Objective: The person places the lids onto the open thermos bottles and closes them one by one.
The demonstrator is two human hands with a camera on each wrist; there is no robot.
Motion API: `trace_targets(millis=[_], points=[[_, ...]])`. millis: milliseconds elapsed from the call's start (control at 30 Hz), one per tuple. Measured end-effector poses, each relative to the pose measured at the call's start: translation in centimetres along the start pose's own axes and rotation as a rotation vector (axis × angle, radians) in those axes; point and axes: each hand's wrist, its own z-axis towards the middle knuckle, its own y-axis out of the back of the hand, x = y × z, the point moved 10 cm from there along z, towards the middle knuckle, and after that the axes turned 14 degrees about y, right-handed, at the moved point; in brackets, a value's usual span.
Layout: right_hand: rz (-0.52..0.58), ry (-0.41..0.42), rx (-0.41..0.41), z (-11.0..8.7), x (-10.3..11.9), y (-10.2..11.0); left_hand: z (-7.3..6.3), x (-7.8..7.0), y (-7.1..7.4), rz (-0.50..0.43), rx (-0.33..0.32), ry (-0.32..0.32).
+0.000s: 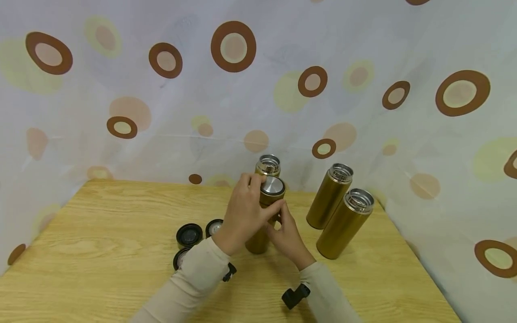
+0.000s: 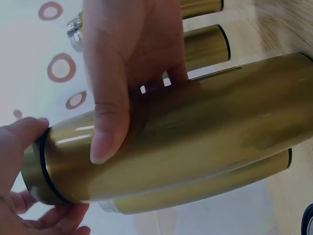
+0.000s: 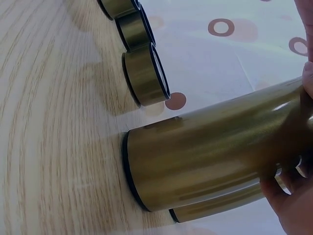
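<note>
A gold thermos bottle (image 1: 257,242) stands upright on the table, also seen in the left wrist view as a long gold body (image 2: 220,122). Its gold screw lid (image 1: 273,185) with a silver top sits on its mouth. My left hand (image 1: 243,215) holds this lid from above, thumb and fingers around its rim. Just below, my right hand (image 1: 287,234) grips the upper body; in the left wrist view the right thumb (image 2: 110,117) lies across it. Directly behind, another thermos (image 1: 268,166) without a lid is partly hidden.
Two open-mouthed gold thermoses (image 1: 329,197) (image 1: 344,226) stand to the right. Left of the held bottle, three loose lids (image 1: 189,235) lie with their undersides up, partly covered by my left arm. A patterned curtain (image 1: 202,89) hangs behind the wooden table (image 1: 101,237).
</note>
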Motion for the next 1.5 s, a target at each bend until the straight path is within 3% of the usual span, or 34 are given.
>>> trace_targets(millis=[233, 500, 900, 1367, 1500], points=[[0.033, -0.023, 0.011, 0.0, -0.6, 0.1, 0.9, 1.2, -0.4, -0.18, 0.185, 0.013], [0.035, -0.037, 0.023, 0.0, -0.4, 0.1, 1.4, 1.9, -0.3, -0.276, 0.279, -0.017], [0.028, -0.018, 0.022, 0.0, -0.5, 0.1, 1.5, 2.1, -0.4, -0.322, 0.323, -0.004], [0.055, -0.033, 0.013, -0.1, -0.6, 0.1, 1.4, 2.1, -0.7, -0.292, 0.342, -0.014], [0.059, -0.054, 0.032, 0.0, -0.8, 0.1, 1.4, 2.0, -0.7, -0.242, 0.329, -0.009]])
